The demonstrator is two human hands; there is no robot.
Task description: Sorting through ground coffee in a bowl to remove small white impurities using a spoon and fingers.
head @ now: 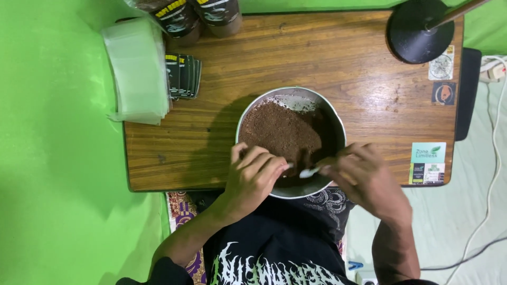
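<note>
A round metal bowl (331,117) full of dark brown powder (280,132) sits at the near edge of a small wooden table (338,58). My left hand (253,177) hovers over the bowl's near rim with its fingers curled; a small clear item seems pinched at the fingertips, mostly hidden. My right hand (364,177) is closed on a small white spoon (309,172), whose tip points left toward my left hand, just above the powder.
A stack of clear plastic bags (137,71) overhangs the table's far left corner, beside a pile of black labels (184,76). Two dark jars (198,18) stand at the back. A black lamp base (420,29) sits at the back right. White cable (494,174) runs along the right.
</note>
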